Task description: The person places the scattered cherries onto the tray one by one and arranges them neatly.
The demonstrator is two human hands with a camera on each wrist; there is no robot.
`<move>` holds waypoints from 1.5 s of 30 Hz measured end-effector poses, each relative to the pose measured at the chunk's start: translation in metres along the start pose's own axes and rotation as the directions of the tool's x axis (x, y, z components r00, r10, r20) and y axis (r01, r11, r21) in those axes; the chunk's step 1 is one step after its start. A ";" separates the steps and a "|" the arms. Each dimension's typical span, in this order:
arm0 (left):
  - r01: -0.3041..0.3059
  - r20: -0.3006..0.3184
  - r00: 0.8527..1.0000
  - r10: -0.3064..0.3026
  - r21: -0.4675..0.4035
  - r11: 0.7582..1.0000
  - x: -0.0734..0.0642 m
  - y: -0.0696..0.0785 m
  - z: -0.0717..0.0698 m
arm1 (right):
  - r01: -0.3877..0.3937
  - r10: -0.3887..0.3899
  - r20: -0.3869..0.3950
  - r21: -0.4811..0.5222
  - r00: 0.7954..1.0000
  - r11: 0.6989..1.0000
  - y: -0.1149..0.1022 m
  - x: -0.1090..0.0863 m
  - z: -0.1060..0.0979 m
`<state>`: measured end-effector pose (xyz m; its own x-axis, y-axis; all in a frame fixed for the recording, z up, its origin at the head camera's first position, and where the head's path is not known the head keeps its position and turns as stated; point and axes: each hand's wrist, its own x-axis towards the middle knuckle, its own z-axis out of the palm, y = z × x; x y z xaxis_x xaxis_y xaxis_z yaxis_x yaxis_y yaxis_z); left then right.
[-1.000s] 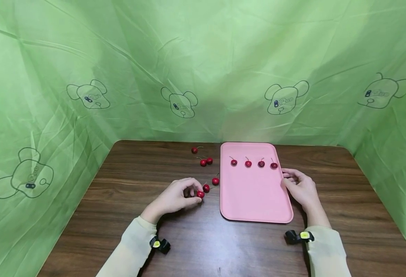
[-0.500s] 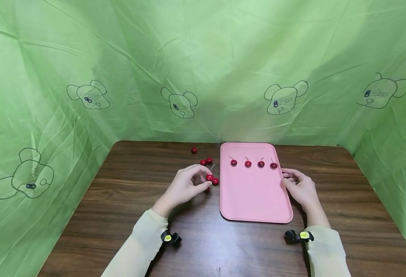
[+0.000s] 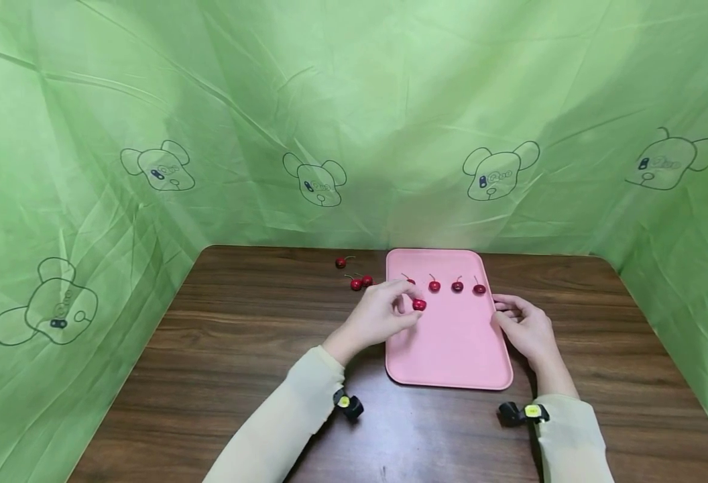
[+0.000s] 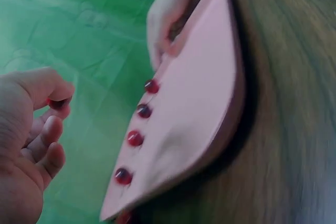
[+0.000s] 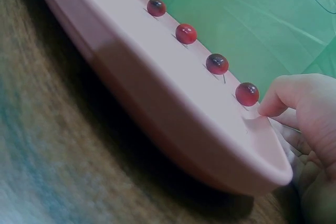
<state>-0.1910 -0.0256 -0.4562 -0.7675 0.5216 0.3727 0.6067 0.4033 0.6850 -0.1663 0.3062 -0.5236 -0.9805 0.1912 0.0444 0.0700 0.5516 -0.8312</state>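
My left hand (image 3: 381, 314) pinches a red cherry (image 3: 419, 304) between thumb and fingertips, above the left part of the pink tray (image 3: 450, 349). In the left wrist view that cherry (image 4: 59, 103) is mostly covered by the fingers. Across the tray's far part runs a row of several cherries (image 3: 457, 286) with stems; the leftmost is partly behind the left hand. My right hand (image 3: 525, 329) grips the tray's right rim, thumb on the rim and fingers outside it, close to the row's rightmost cherry (image 5: 247, 94).
Left of the tray on the brown wooden table (image 3: 239, 322), two loose cherries (image 3: 357, 284) touch and another cherry (image 3: 340, 263) lies farther back. A green cloth (image 3: 390, 121) with bear drawings surrounds the table's back and sides.
My left hand has carried the cherry rightward from the loose cherries to over the tray. Two loose cherries near the tray's left edge are now hidden by it. The right hand stays put.
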 end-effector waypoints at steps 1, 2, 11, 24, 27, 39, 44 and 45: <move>0.014 0.012 1.000 -0.014 0.004 1.000 0.004 0.001 0.006 | 0.002 -0.002 0.000 0.000 1.000 1.000 0.000 0.000 0.000; 0.029 0.021 0.999 -0.029 0.003 1.000 0.008 0.002 0.012 | 0.004 -0.004 0.000 -0.001 1.000 1.000 0.000 0.000 0.000; 0.155 0.037 0.987 -0.156 0.027 0.988 0.035 0.002 0.051 | 0.010 -0.010 0.000 0.000 1.000 1.000 0.000 0.000 0.001; 0.208 0.053 0.976 -0.210 0.038 0.977 0.057 -0.002 0.091 | -0.020 0.020 0.014 -0.030 1.000 0.999 0.000 0.001 0.000; 0.239 0.056 0.969 -0.241 0.026 0.971 0.059 0.000 0.098 | -0.016 0.017 0.018 -0.035 1.000 0.999 0.001 0.001 0.000; 0.229 0.100 0.965 -0.242 0.128 0.965 0.063 0.003 0.128 | 0.017 -0.017 0.064 0.002 0.998 1.000 0.006 0.000 -0.003; 0.216 0.065 0.971 -0.230 0.170 0.961 0.066 0.004 0.134 | 0.044 -0.044 0.050 0.003 0.998 0.999 0.009 0.001 -0.003; 0.219 0.061 0.971 -0.233 0.179 0.959 0.067 0.004 0.135 | 0.049 -0.049 0.047 0.003 0.998 0.999 0.009 0.002 -0.003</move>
<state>-0.2119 0.1125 -0.5131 -0.8734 0.4584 0.1642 0.4513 0.6354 0.6266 -0.1669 0.3139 -0.5297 -0.9904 0.1252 0.0591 0.0210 0.5578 -0.8297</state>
